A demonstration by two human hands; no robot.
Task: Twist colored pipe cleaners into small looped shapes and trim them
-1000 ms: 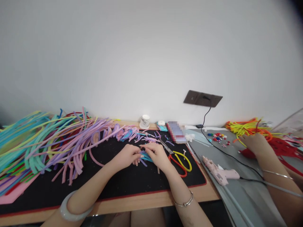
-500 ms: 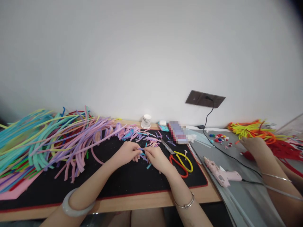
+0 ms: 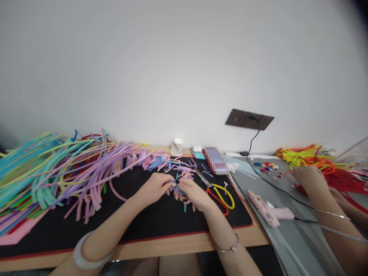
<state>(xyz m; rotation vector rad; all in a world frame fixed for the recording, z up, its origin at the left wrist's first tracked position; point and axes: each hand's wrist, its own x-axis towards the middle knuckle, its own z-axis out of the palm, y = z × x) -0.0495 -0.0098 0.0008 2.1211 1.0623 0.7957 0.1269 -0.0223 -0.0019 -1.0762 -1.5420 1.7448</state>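
Observation:
My left hand (image 3: 158, 187) and my right hand (image 3: 191, 191) meet over the black mat (image 3: 143, 220), fingertips almost touching. Between them is a short purple-blue pipe cleaner (image 3: 174, 181), pinched from both sides; the fingers partly cover it. Short cut pipe cleaner pieces (image 3: 184, 170) lie scattered just beyond my hands. Scissors (image 3: 203, 178) with red and yellow handles rest beside my right hand, blades pointing away from me. Coiled pastel pipe cleaners (image 3: 156, 161) lie behind my left hand.
A large heap of long pipe cleaners (image 3: 94, 168) covers the left side. A paper cup (image 3: 177, 147) stands by the wall. On the right are a pink glue gun (image 3: 271, 212), its black cord (image 3: 283, 196), small pompoms (image 3: 267, 167) and a co-worker's hand (image 3: 309, 178).
My fingers have shifted on the pipe cleaner, and my right hand's lower fingers now show beneath it. Both hands stay in nearly the same place.

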